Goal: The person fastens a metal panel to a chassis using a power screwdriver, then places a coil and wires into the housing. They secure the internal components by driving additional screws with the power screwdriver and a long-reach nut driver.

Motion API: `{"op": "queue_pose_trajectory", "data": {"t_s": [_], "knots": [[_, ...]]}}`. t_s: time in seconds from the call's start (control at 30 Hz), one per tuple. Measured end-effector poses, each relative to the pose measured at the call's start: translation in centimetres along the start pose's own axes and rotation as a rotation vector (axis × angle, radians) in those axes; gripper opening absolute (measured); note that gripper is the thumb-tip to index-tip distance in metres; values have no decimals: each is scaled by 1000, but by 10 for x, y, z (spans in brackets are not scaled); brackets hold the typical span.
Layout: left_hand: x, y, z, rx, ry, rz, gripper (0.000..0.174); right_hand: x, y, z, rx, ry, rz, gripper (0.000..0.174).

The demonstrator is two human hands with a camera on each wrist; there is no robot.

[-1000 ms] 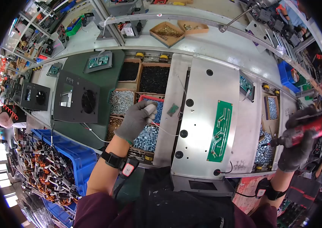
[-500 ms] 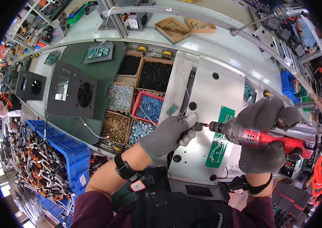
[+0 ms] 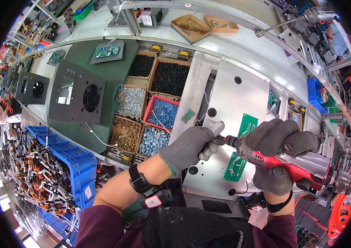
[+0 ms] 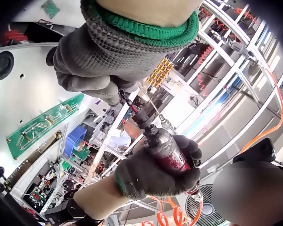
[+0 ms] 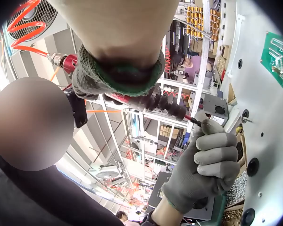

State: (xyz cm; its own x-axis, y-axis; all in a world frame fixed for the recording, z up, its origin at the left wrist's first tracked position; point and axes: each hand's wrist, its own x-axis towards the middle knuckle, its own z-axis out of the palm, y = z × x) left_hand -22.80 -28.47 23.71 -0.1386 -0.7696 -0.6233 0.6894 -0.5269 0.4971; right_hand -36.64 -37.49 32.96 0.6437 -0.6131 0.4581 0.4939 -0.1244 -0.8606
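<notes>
My gloved right hand (image 3: 283, 138) grips a red and silver pneumatic screwdriver (image 3: 307, 163) that lies nearly level and points at the left hand. My gloved left hand (image 3: 188, 149) has its fingers curled, with thumb and forefinger pinching a small dark piece (image 5: 194, 121) at the end of the red bit (image 4: 134, 108); cannot tell whether that piece is a screw. Both hands are over a bare metal panel (image 3: 233, 99) with round black feet. A long green circuit board (image 3: 247, 124) shows through a slot in the panel, partly behind the driver.
Bins of blue screws (image 3: 163, 113), black screws (image 3: 169, 76) and brass-coloured parts (image 3: 123, 134) stand left of the panel. Farther left are a dark fan housing (image 3: 78, 93) and a blue crate (image 3: 78, 165) of wired coils. An orange coiled hose (image 3: 341, 219) hangs at the right.
The right hand brought the driver in from the far right to the left hand. The left hand moved from the screw bins to over the panel, and its fingers now meet the bit's end.
</notes>
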Motion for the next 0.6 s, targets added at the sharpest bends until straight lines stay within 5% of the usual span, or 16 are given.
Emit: {"op": "queue_pose_trajectory", "data": {"t_s": [0.1, 0.17, 0.2, 0.3, 0.33, 0.6], "knots": [[-3, -1, -7, 17, -63, 22, 53, 1, 6, -1, 39, -16, -60, 32], [3, -6, -23, 93, 118, -61, 57, 1, 16, -12, -15, -68, -50, 31], [0, -2, -36, 38, 54, 10, 31, 0, 22, -17, -70, -116, -51, 32], [-3, -10, -44, -239, 187, 214, 22, -10, 39, -26, -138, -144, 15, 33], [-4, -9, -58, -290, -78, 274, 27, -13, 49, -27, -71, -139, 27, 34], [-12, -18, -55, -192, 125, 227, 25, -16, 56, -24, -233, -189, 39, 36]]}}
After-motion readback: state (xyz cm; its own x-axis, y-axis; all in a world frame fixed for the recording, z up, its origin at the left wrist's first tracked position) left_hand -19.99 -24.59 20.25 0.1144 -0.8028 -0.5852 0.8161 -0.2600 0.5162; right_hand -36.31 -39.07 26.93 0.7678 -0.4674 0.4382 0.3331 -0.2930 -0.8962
